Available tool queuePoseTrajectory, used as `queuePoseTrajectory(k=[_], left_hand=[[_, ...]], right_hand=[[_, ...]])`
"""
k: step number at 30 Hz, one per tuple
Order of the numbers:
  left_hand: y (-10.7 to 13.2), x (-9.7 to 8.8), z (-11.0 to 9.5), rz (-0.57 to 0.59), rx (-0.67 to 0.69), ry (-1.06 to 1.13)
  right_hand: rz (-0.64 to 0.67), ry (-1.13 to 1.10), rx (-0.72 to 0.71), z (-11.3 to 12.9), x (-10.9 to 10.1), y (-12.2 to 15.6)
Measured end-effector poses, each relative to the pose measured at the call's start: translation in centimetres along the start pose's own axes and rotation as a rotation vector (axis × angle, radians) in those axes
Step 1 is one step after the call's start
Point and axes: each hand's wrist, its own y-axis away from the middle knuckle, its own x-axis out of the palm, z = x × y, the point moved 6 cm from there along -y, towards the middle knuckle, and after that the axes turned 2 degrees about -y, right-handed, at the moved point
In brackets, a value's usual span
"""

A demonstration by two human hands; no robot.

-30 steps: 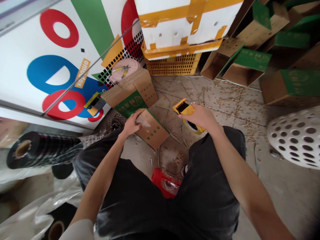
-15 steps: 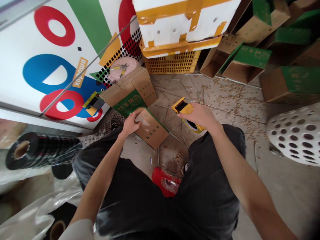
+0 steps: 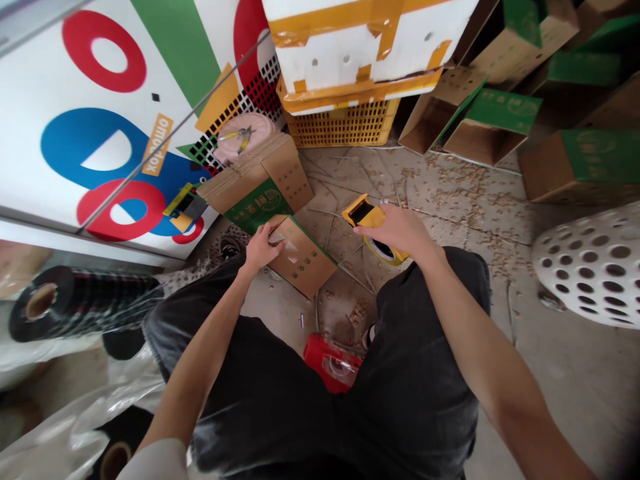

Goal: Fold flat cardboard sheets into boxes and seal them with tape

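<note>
Now, my left grip (image 3: 263,248) rests on the cardboard box (image 3: 306,261), pinching or not I cannot tell; my right grip (image 3: 401,230) holds the tape dispenser (image 3: 373,217), right of the box. I'd brace the box firmly.

Open floor (image 3: 349,248) here, a lane between the cardboard box (image 3: 307,260) at nine o'clock and the yellow tape dispenser (image 3: 373,217) at two! Folded cartons (image 3: 255,205) bar ten, yellow crate (image 3: 345,130) walls off twelve, red plastic object (image 3: 320,353) blocks six.
</note>
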Motion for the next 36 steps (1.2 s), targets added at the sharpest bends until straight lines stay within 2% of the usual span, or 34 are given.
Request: queuePoseTrajectory(k=[6, 12, 21, 36], left_hand=[[-0.1, 0.2, 0.3, -0.028, -0.052, -0.02], [-0.4, -0.1, 1.3, 0.036, -0.018, 0.036], [0.0, -0.7, 0.2, -0.01, -0.055, 0.016], [0.4, 0.1, -0.4, -0.1, -0.07, -0.052]], right_hand=[[0.005, 0.006, 0.003, 0.2, -0.1, 0.1], [0.009, -0.012, 0.002, 0.3, -0.3, 0.2], [0.016, 0.009, -0.011, -0.1, 0.1, 0.0], [0.048, 0.028, 0.005, 0.3, 0.1, 0.1]])
